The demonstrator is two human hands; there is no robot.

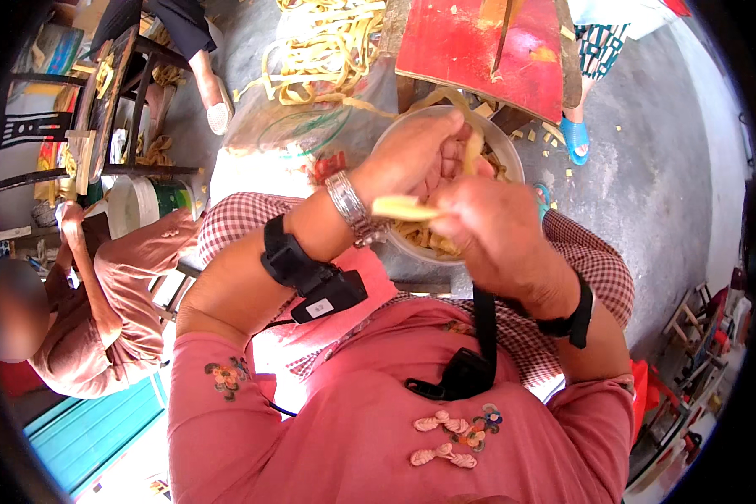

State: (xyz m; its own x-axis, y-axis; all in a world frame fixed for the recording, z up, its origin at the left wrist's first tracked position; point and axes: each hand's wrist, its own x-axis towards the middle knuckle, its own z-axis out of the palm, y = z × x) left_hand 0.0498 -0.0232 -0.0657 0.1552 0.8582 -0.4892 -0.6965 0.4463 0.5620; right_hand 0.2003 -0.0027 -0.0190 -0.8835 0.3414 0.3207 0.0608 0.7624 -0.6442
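A white basin point(519, 160) with many yellowish cut pieces point(424, 239) inside sits in front of me. Over it my left hand point(424, 155) has its fingers curled around a long, flat, pale yellow strip point(472, 143). That strip trails over the basin's far rim toward a loose heap of strips point(323, 50). My right hand point(500, 223), nearer to me, is closed on a short pale yellow piece point(403, 208) that juts out to the left. Whether this piece belongs to the same strip, I cannot tell. The right fingertips are partly hidden.
Beyond the basin stands a red-topped bench point(445, 59), with scraps on the floor point(630, 176) to its right. At the left another person point(126, 277) sits near a white bucket point(134, 206) and dark chairs point(34, 126). Other people's feet point(218, 107) show at the far side.
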